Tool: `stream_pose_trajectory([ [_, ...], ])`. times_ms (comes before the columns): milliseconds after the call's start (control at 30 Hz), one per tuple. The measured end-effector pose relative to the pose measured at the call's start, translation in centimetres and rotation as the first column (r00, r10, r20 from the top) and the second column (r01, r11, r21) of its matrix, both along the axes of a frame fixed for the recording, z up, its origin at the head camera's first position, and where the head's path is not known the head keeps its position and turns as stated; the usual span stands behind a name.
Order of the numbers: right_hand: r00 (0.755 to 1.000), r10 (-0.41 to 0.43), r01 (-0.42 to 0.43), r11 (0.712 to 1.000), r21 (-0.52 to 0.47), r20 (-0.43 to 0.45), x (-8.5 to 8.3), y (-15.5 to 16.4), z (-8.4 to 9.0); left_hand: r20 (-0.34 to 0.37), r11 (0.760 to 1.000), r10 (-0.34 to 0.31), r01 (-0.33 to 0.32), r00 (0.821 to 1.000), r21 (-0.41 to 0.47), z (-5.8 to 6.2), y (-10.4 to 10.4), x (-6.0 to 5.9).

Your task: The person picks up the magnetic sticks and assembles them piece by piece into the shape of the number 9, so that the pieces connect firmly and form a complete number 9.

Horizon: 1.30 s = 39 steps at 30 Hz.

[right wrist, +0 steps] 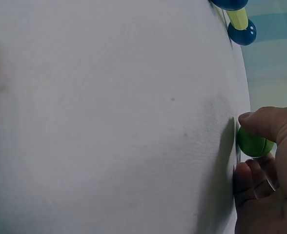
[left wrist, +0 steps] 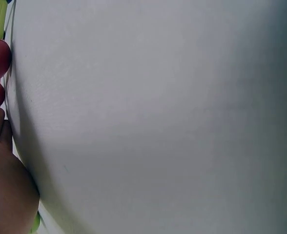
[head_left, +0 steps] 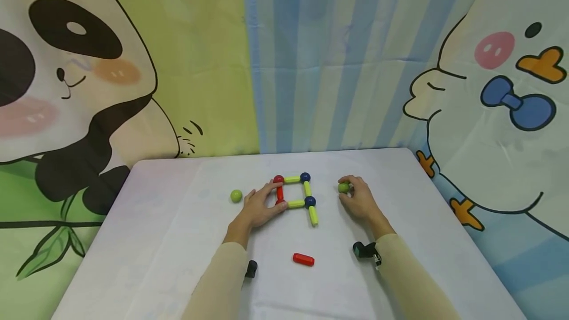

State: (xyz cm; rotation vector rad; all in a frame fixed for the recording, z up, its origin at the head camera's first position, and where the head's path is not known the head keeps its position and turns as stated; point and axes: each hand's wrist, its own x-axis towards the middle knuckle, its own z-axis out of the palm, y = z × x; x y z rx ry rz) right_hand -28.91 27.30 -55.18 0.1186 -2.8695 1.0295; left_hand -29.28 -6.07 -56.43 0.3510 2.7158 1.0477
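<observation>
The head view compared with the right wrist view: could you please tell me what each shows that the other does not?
Only the head view shows the left hand touching the red rod of the square of rods and balls, a loose green ball and a loose red rod. Only the right wrist view shows close up the thumb curled over the ball. Both show the right hand holding a green ball, the blue balls and the white table.

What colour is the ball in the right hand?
Green; the ball pinched by the right hand shows best in the right wrist view.
</observation>
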Motion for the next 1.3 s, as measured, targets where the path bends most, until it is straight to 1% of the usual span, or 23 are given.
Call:
stream_pose_trajectory([
  [200,1.0,0.011,-0.011,1.0,-0.006,0.024,1.0,-0.2,0.3,-0.005,1.0,-0.002,0.002,1.0,-0.001,0.0,-0.1,0.0],
  [333,0.999,0.025,-0.024,1.0,-0.017,0.024,1.7,-0.2,0.6,-0.025,1.0,-0.005,0.005,1.0,0.009,0.1,0.0,0.0],
  [500,0.999,0.043,-0.043,0.999,-0.02,0.022,2.5,0.1,0.6,-0.023,1.0,-0.005,0.006,1.0,0.018,0.1,0.2,0.0],
  [667,0.998,0.056,-0.054,0.997,-0.051,0.029,3.4,0.2,0.6,-0.031,1.0,-0.015,0.016,0.999,0.026,0.2,0.3,0.1],
  [833,0.998,0.052,-0.05,0.995,-0.089,0.022,4.1,-0.1,0.4,-0.035,1.0,-0.025,0.025,0.999,0.01,0.4,0.2,0.1],
  [967,0.997,0.064,-0.059,0.992,-0.112,0.038,4.7,-0.9,0.1,-0.034,1.0,-0.001,0.0,0.999,-0.019,0.1,-0.3,0.3],
  [1033,0.997,0.06,-0.054,0.992,-0.117,0.052,5.0,-1.2,-0.1,-0.035,1.0,0.001,-0.001,0.999,-0.022,0.0,-0.4,0.3],
  [1100,0.997,0.049,-0.04,0.992,-0.122,0.066,5.4,-1.3,-0.1,-0.033,1.0,-0.017,0.016,0.999,-0.027,0.0,-0.5,0.3],
  [1167,0.997,0.031,-0.022,0.993,-0.117,0.074,5.9,-1.2,0.0,-0.02,0.998,-0.049,0.048,0.999,-0.028,0.2,-0.5,0.3],
  [1300,0.996,0.025,-0.016,0.994,-0.104,0.08,6.9,-0.7,0.3,-0.001,0.994,-0.098,0.098,0.995,-0.051,1.1,0.1,0.1],
])
